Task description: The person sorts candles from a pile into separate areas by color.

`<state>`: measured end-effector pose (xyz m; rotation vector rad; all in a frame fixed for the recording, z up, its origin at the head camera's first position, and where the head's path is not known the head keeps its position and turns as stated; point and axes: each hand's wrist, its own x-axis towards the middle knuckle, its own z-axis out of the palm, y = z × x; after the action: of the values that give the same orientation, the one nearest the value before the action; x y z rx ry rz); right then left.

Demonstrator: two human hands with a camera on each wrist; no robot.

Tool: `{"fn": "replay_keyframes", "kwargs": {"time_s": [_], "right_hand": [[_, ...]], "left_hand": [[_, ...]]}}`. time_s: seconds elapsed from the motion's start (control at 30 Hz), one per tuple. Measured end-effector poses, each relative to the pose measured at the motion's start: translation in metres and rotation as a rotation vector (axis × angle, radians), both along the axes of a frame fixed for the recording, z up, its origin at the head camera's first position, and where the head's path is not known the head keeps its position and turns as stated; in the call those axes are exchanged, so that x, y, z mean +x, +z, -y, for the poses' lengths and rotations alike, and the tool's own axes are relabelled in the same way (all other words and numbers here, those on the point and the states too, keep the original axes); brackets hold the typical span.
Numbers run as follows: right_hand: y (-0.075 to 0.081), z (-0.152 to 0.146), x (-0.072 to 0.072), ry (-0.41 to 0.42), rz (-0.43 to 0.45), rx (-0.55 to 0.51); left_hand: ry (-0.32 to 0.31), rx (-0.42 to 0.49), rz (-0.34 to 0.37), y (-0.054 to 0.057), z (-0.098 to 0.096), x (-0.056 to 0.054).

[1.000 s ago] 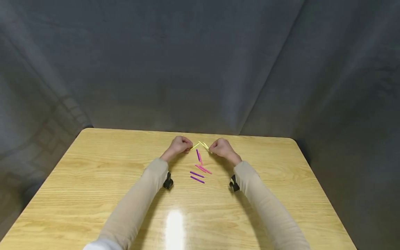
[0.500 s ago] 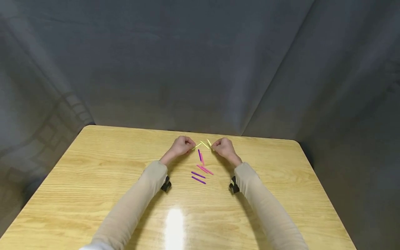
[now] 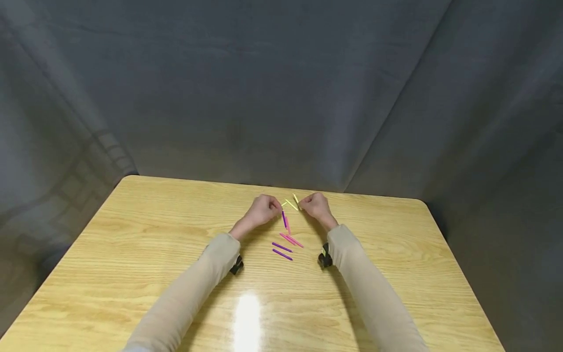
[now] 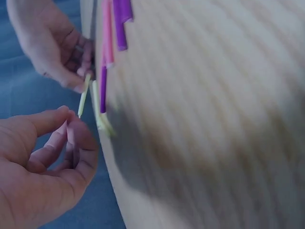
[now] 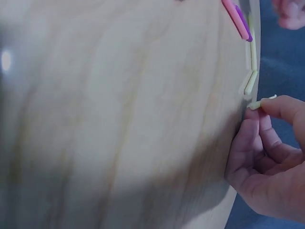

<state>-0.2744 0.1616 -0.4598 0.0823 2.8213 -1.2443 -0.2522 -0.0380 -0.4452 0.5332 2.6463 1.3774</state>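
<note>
Purple sticks (image 3: 282,254), pink sticks (image 3: 294,241) and two yellow sticks (image 3: 292,205) lie on a light wooden table (image 3: 132,244)

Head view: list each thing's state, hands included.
Left hand: fingers curled, no stick visible in them
Right hand: pinching
Held yellow stick: pinched in the right hand
Two other yellow sticks: lying angled to each other
Three purple sticks: lying flat, two roughly parallel
Three pink sticks: lying flat, two side by side
Curtain: hanging

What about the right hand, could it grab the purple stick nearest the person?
Probably not yet: the right hand is pinching a yellow stick, so it would likely need to let go first. Nothing covers the purple stick, though.
</note>
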Motion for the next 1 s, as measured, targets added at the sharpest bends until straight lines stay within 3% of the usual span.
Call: {"fn": "replay_keyframes", "kwargs": {"time_s": [0.17, 0.27, 0.43, 0.83, 1.0], "right_hand": [[0.000, 0.006, -0.007, -0.011, 0.038, -0.029], [0.001, 0.010, -0.009, -0.016, 0.064, -0.060], [0.001, 0.013, -0.006, -0.025, 0.098, -0.126], [0.005, 0.019, -0.007, -0.050, 0.132, -0.148], [0.004, 0.020, -0.008, -0.043, 0.145, -0.127]], "left_hand": [[0.016, -0.099, -0.126, -0.007, -0.004, -0.002], [-0.009, -0.175, -0.239, -0.010, -0.005, -0.003], [-0.055, -0.306, -0.355, -0.014, -0.005, -0.003], [-0.205, -0.396, -0.425, -0.013, 0.001, -0.006], [-0.230, -0.458, -0.475, -0.013, 0.004, -0.004]]}}
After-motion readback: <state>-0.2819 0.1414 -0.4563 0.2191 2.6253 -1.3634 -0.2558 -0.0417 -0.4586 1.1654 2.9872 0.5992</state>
